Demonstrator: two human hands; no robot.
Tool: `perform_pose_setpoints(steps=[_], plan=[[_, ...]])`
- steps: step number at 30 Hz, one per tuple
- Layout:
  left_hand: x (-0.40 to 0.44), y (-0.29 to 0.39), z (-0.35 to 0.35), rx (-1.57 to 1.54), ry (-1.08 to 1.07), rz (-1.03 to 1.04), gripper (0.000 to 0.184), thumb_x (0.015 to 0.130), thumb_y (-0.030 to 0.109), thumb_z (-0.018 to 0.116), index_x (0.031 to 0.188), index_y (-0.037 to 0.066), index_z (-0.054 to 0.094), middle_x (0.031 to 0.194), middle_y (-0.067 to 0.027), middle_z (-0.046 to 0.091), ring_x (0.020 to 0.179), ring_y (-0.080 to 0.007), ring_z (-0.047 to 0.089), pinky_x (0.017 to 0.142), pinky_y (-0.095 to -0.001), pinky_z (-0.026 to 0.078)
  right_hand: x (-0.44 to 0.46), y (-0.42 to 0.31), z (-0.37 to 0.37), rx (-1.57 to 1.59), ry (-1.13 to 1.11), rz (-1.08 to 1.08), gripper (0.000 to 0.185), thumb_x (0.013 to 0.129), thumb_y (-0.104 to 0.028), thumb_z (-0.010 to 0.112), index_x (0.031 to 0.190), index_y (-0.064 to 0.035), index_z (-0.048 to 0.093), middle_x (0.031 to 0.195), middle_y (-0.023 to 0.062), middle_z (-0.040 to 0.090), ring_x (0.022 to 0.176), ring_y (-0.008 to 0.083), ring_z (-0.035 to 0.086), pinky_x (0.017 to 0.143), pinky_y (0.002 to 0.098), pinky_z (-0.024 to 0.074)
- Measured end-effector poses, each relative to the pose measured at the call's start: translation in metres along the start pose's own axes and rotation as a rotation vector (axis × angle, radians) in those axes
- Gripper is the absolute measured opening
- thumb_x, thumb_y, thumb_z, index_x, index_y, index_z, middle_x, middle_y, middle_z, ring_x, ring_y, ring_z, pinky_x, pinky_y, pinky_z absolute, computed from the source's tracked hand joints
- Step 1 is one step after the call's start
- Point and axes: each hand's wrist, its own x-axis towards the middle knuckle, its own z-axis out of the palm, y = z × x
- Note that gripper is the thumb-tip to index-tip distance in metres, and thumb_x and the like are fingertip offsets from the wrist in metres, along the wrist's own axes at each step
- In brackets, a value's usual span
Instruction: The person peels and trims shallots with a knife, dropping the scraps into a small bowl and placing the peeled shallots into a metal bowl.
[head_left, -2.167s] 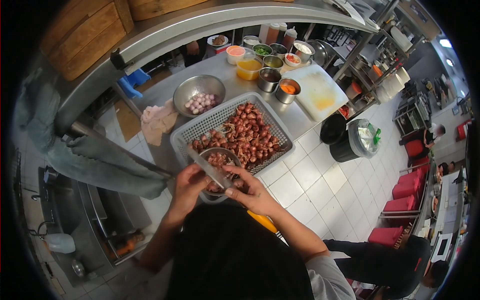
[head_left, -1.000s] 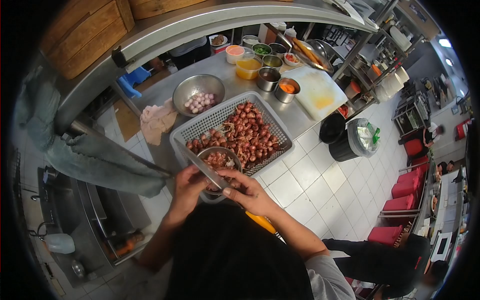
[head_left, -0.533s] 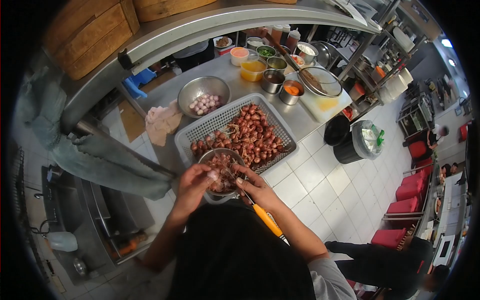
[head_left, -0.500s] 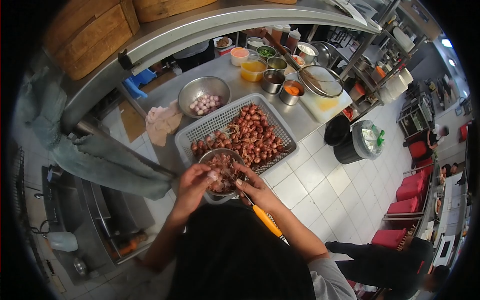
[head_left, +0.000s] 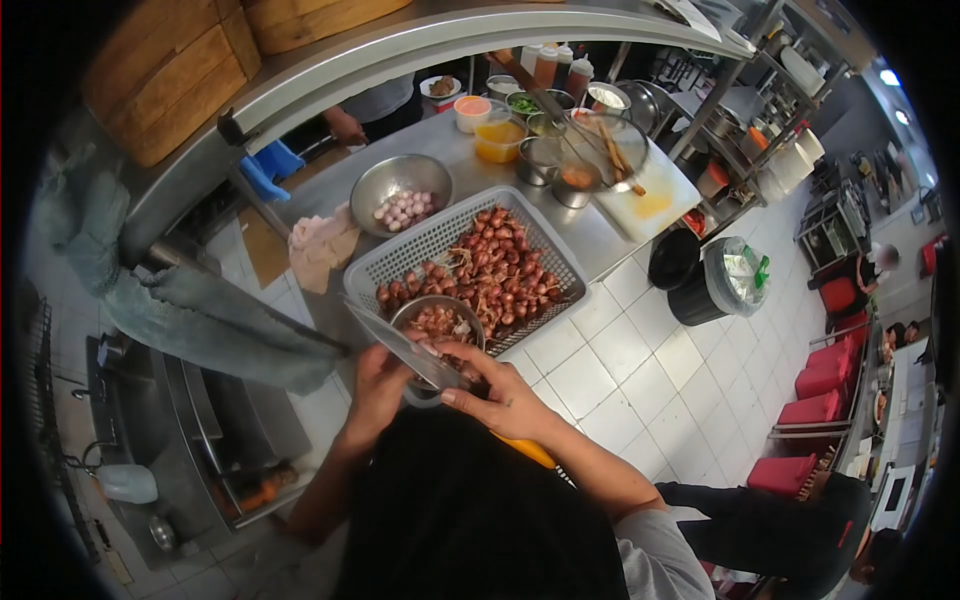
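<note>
My right hand (head_left: 508, 398) is closed around a knife (head_left: 392, 338) with a yellow handle. Its broad blade points up and left over a metal bowl (head_left: 478, 318) of shallot peels (head_left: 440, 322). Behind the blade, my left hand (head_left: 376, 388) is curled with its fingertips partly covered; what it pinches is hidden. The bowl sits in the near corner of a grey perforated basket (head_left: 562, 235), beside a heap of unpeeled red shallots (head_left: 505, 265). Farther left, a larger steel bowl (head_left: 375, 178) holds peeled shallots (head_left: 405, 209).
A pink cloth (head_left: 322, 248) lies left of the basket. Sauce containers (head_left: 498, 140) and a white cutting board (head_left: 665, 200) are farther along the counter. Over them hangs a long-handled strainer (head_left: 625, 150). Across the counter is another person's hand (head_left: 345, 128). A bin (head_left: 700, 300) stands right.
The knife's blade has swung up and left, across in front of my left hand. The strainer has shifted left over the containers, and another person's hand has appeared across the counter.
</note>
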Motion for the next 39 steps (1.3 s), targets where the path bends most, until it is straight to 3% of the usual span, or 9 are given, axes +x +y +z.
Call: perform_pose_setpoints(steps=[6, 9, 12, 15, 19, 26, 29, 32, 39], plan=[[0.001, -0.001, -0.007, 0.008, -0.077, 0.035, 0.032, 0.093, -0.002, 0.064, 0.124, -0.004, 0.059, 0.119, -0.0106, 0.065, 0.113, -0.0185, 0.062, 0.102, -0.0344, 0.048, -0.003, -0.005, -0.003, -0.050, -0.012, 0.005, 0.053, 0.096, -0.014, 0.068, 0.145, -0.0103, 0.048, 0.080, 0.0036, 0.060, 0.072, 0.0099, 0.055, 0.068, 0.0261, 0.0429], [0.004, 0.007, -0.004, 0.047, -0.115, 0.004, 0.030, 0.094, -0.002, 0.063, 0.123, -0.004, 0.059, 0.120, -0.0114, 0.065, 0.111, -0.0180, 0.063, 0.100, -0.0333, 0.048, 0.002, 0.014, -0.001, 0.166, -0.022, -0.060, 0.048, 0.100, -0.019, 0.063, 0.145, -0.0116, 0.049, 0.076, 0.0010, 0.057, 0.062, 0.0089, 0.051, 0.059, 0.0231, 0.0397], [0.007, 0.012, -0.004, 0.110, -0.112, -0.004, 0.027, 0.095, -0.001, 0.062, 0.122, -0.004, 0.059, 0.120, -0.0122, 0.066, 0.109, -0.0175, 0.064, 0.097, -0.0321, 0.050, 0.005, 0.026, -0.015, 0.630, -0.009, 0.161, 0.043, 0.102, -0.024, 0.061, 0.143, -0.0122, 0.052, 0.080, -0.0014, 0.059, 0.059, 0.0075, 0.050, 0.053, 0.0227, 0.0405], [0.007, 0.013, -0.006, 0.141, -0.071, 0.032, 0.025, 0.096, 0.000, 0.061, 0.121, -0.002, 0.060, 0.119, -0.0125, 0.067, 0.108, -0.0172, 0.065, 0.092, -0.0312, 0.053, 0.009, 0.045, -0.024, 0.679, -0.018, 0.181, 0.047, 0.105, -0.029, 0.055, 0.148, -0.0148, 0.045, 0.072, -0.0020, 0.050, 0.054, 0.0088, 0.047, 0.049, 0.0218, 0.0376], [0.008, 0.006, -0.018, 0.306, 0.058, 0.089, 0.025, 0.097, 0.002, 0.062, 0.121, -0.002, 0.059, 0.116, -0.0127, 0.068, 0.102, -0.0175, 0.067, 0.084, -0.0298, 0.054, 0.008, 0.055, -0.019, 0.539, 0.015, 0.423, 0.056, 0.103, -0.033, 0.059, 0.153, -0.0164, 0.039, 0.074, -0.0020, 0.049, 0.055, 0.0091, 0.047, 0.051, 0.0230, 0.0379], [0.012, -0.009, -0.022, 0.323, 0.246, 0.113, 0.027, 0.100, 0.006, 0.060, 0.125, -0.004, 0.060, 0.107, -0.0084, 0.067, 0.070, -0.0093, 0.058, 0.064, -0.0245, 0.048, 0.002, 0.072, -0.013, 0.214, 0.099, 0.204, 0.060, 0.101, -0.032, 0.064, 0.151, -0.0104, 0.041, 0.077, -0.0008, 0.054, 0.068, 0.0081, 0.046, 0.061, 0.0251, 0.0371], [0.020, 0.003, -0.011, 0.448, 0.268, 0.142, 0.024, 0.099, 0.009, 0.062, 0.121, -0.002, 0.063, 0.105, -0.0067, 0.068, 0.061, -0.0064, 0.053, 0.056, -0.0227, 0.044, -0.006, 0.051, -0.021, 0.202, 0.145, 0.297, 0.056, 0.100, -0.031, 0.064, 0.148, -0.0103, 0.044, 0.081, 0.0001, 0.055, 0.073, 0.0087, 0.047, 0.064, 0.0253, 0.0385], [0.056, 0.019, -0.008, 0.540, 0.364, 0.138, 0.023, 0.098, 0.013, 0.066, 0.116, -0.001, 0.067, 0.091, -0.0048, 0.068, 0.055, -0.0057, 0.050, 0.049, -0.0226, 0.040, -0.009, 0.066, -0.023, 0.295, 0.211, 0.259, 0.054, 0.100, -0.031, 0.065, 0.146, -0.0100, 0.045, 0.083, 0.0004, 0.056, 0.075, 0.0088, 0.048, 0.066, 0.0252, 0.0384], [0.202, 0.022, -0.056, 0.651, 0.400, 0.385, 0.030, 0.097, 0.020, 0.069, 0.120, 0.001, 0.066, 0.096, -0.0067, 0.069, 0.060, -0.0058, 0.054, 0.052, -0.0231, 0.042, -0.024, 0.065, -0.022, 0.282, 0.388, 0.296, 0.058, 0.099, -0.031, 0.066, 0.147, -0.0087, 0.042, 0.083, 0.0018, 0.062, 0.076, 0.0098, 0.053, 0.068, 0.0258, 0.0429]])
